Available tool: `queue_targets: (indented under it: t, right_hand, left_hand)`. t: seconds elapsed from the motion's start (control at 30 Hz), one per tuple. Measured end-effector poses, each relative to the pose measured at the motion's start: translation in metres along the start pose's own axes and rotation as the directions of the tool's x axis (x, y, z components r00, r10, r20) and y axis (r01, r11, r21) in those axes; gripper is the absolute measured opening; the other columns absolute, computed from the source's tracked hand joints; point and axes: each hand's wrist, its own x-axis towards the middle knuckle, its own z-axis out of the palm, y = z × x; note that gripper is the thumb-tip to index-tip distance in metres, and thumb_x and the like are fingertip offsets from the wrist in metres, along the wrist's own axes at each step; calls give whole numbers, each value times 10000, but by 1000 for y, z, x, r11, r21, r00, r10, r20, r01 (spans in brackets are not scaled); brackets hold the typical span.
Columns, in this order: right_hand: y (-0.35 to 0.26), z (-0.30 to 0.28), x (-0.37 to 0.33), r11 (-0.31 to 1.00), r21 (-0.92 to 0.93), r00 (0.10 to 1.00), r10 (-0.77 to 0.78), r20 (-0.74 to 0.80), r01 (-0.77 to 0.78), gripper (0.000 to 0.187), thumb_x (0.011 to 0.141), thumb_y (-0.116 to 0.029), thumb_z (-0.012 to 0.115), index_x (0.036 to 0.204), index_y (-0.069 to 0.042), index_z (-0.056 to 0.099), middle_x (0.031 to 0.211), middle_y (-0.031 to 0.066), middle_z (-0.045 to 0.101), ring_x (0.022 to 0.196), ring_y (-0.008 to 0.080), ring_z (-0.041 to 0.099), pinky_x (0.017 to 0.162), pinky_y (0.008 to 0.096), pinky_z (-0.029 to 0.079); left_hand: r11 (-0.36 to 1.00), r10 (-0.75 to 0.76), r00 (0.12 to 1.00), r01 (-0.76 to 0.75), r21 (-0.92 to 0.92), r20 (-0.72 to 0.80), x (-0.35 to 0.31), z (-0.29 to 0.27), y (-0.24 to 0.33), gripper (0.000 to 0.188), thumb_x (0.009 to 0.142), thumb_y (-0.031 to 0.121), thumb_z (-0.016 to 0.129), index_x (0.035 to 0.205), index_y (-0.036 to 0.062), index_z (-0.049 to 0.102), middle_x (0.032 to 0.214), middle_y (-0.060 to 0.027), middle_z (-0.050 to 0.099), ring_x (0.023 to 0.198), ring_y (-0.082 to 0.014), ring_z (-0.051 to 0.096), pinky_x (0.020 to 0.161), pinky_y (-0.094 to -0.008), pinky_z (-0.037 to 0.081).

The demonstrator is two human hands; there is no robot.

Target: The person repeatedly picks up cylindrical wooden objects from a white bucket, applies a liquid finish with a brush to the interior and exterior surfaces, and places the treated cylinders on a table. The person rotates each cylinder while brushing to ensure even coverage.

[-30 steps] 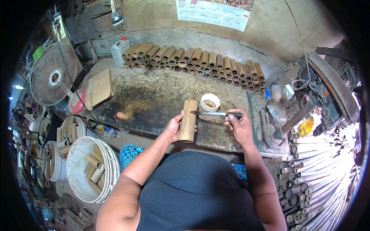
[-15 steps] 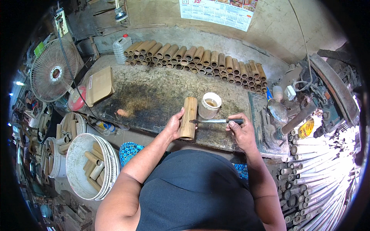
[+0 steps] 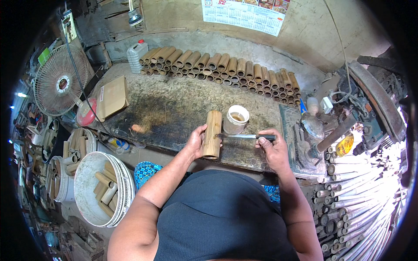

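Observation:
A bamboo tube (image 3: 212,130) stands nearly upright in the picture, above the near edge of the workbench. My left hand (image 3: 199,140) is closed round its left side, with fingers partly hidden behind it. From the right, my right hand (image 3: 274,148) grips the black handle of a slim brush-like tool (image 3: 246,136) with a metal shaft. The tool's dark tip touches the tube's right side around mid-length. Just beyond, a white cup (image 3: 235,121) with brownish liquid rests on the bench.
Cut bamboo tubes (image 3: 226,65) are stacked along the back of the workbench (image 3: 170,100). A white bucket (image 3: 80,191) of bamboo pieces stands at my left, near a fan (image 3: 63,82). Metal tools (image 3: 307,148) lie at the right, above long bamboo poles (image 3: 357,204).
The bamboo tube's facing side looks darker and more streaked than before. Both hands and the tool stay almost in place.

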Motion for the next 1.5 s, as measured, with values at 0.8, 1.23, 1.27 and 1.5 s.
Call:
queue_targets:
  t: [0.8, 1.23, 1.27, 1.5]
  right_hand:
    - [22, 1, 17, 998, 53, 988, 52, -147, -44, 212, 1021, -77, 618, 1217, -8, 575, 944, 87, 667, 809, 118, 654, 678, 241, 522]
    - [24, 0, 20, 998, -62, 996, 17, -85, -23, 197, 1036, -97, 600, 1221, -38, 561, 909, 56, 672, 767, 89, 644, 633, 210, 475]
    - [23, 0, 21, 997, -64, 994, 40, -102, -47, 192, 1033, -82, 600, 1213, -23, 568, 936, 70, 672, 791, 103, 650, 682, 231, 504]
    - [15, 5, 18, 996, -59, 993, 58, -100, -64, 178, 1024, -64, 610, 1191, -7, 588, 973, 78, 673, 813, 116, 649, 767, 249, 553]
  left_hand:
    - [975, 100, 978, -60, 212, -181, -2, 4, -15, 440, 1032, 449, 533, 1300, 101, 562, 1058, -92, 663, 900, -225, 673, 776, -431, 578]
    - [957, 159, 975, -113, 265, -157, -4, 9, -11, 392, 1046, 371, 552, 1336, 111, 511, 1125, -51, 621, 993, -180, 625, 852, -383, 549]
    - [959, 156, 974, -110, 261, -162, -3, 8, -11, 394, 1046, 372, 552, 1337, 109, 511, 1128, -49, 620, 994, -179, 623, 857, -383, 547]
    - [956, 155, 979, -114, 272, -136, -3, 5, -10, 377, 1045, 372, 550, 1319, 115, 518, 1132, -48, 624, 996, -178, 625, 867, -394, 544]
